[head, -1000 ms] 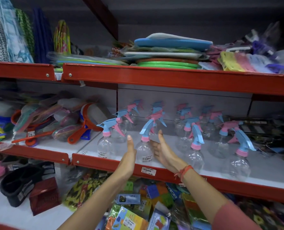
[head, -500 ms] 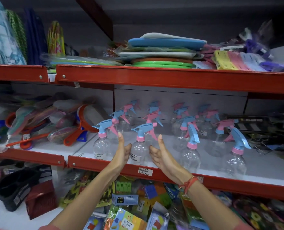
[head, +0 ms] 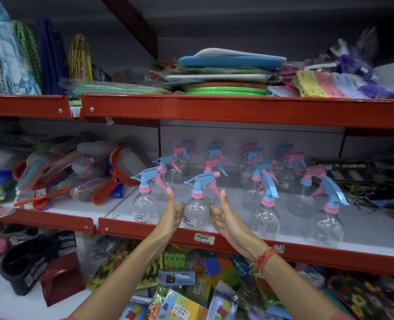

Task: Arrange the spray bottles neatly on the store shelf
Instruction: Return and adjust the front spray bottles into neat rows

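Red-edged store shelving fills the view, and the middle shelf (head: 364, 232) carries the clear spray bottles. Both hands are spread flat with nothing grasped: the left hand (head: 170, 215) and right hand (head: 226, 218) flank the front bottle (head: 194, 211) by the shelf's front edge, palms just beside its sides, contact unclear. This looks like squaring one bottle into its row. Next, I judge, the bottles toward the right end (head: 328, 215), whose triggers point other ways, need turning to match, gently, since empty bottles tip easily.

Clear glossy plastic spray bottles (head: 194, 212)
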